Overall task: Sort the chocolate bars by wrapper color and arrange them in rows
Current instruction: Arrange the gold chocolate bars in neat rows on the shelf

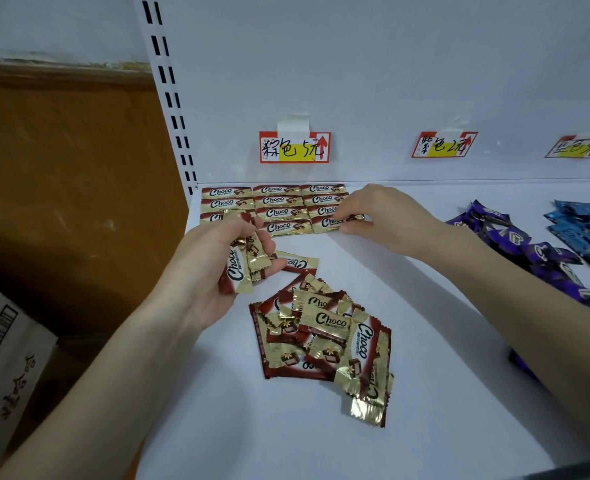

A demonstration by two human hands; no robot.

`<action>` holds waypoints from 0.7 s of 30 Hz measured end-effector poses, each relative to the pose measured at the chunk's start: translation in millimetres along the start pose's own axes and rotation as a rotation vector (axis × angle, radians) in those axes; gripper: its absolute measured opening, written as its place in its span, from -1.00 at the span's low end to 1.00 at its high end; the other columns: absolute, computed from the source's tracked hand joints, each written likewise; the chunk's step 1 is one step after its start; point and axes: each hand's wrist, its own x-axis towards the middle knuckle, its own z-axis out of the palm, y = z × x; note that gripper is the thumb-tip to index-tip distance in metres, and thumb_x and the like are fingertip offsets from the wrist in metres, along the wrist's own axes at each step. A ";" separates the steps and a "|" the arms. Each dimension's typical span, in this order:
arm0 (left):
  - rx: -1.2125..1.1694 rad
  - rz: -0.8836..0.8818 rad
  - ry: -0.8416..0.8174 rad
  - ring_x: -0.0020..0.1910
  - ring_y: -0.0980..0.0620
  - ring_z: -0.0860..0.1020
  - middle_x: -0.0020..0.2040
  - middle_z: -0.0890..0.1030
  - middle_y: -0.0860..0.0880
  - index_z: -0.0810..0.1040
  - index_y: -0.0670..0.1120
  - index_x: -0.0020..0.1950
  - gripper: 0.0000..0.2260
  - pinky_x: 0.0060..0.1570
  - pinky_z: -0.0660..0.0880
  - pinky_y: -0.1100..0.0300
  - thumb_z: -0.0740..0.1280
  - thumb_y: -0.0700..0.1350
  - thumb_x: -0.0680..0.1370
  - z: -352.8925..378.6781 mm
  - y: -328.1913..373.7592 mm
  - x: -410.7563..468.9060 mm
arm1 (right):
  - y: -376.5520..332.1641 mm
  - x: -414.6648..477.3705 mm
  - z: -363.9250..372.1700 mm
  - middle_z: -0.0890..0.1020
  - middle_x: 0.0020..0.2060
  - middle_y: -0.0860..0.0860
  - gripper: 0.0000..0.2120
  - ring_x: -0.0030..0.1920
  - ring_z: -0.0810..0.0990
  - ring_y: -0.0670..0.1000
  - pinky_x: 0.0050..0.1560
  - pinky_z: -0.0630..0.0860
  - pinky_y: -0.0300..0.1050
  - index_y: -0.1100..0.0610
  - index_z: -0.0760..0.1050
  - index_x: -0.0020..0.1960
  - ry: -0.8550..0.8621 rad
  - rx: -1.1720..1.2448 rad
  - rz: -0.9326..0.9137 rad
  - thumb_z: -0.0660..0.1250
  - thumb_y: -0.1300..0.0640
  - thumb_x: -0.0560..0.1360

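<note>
A white shelf (425,393) is seen from above. At upper centre, brown-and-gold Choco bars are laid flat in neat rows (276,202) against the back wall, beneath a red-and-yellow price tag (295,147). The right hand (380,216) is curled, and the end bar (325,223) at the right of the front row is pinched between its fingertips and thumb. At centre left, a bundle of brown bars (239,271) is gripped in the left hand (210,268), the fingers curled round it. A loose pile of brown bars (324,337) lies at the centre of the frame. Purple bars (515,244) are heaped at the right, blue bars (584,226) at the far right edge. A cardboard box (6,362) is seen at lower left.
</note>
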 end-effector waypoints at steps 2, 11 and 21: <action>0.005 0.004 -0.001 -0.38 0.04 0.54 -0.29 0.53 -0.13 0.50 -0.23 -0.04 -0.88 -0.31 0.63 0.10 0.18 -0.32 0.56 0.2 0.1 0.2 | 0.0 0.6 1.1 0.60 0.06 0.02 -0.79 0.07 0.46 0.07 0.07 0.40 0.01 0.12 0.57 0.13 -0.004 -0.004 0.006 0.29 0.15 0.52; 0.051 0.011 0.004 -0.36 0.04 0.55 -0.30 0.54 -0.13 0.51 -0.23 0.01 -0.90 -0.33 0.62 0.13 0.22 -0.31 0.56 1.7 -0.2 -0.2 | 0.9 1.5 3.2 0.60 0.04 0.02 -0.81 0.08 0.49 0.04 0.05 0.41 -0.05 0.14 0.59 0.09 0.007 0.016 -0.010 0.30 0.17 0.51; 0.038 0.035 0.006 -0.29 0.01 0.65 -0.25 0.64 -0.12 0.53 -0.18 0.04 -0.88 -0.22 0.64 0.04 0.30 -0.18 0.54 -4.5 -0.9 0.1 | -0.7 0.1 3.5 0.61 0.00 0.09 -0.83 0.05 0.51 0.08 0.06 0.43 0.02 0.21 0.60 0.04 0.017 0.013 -0.038 0.29 0.22 0.51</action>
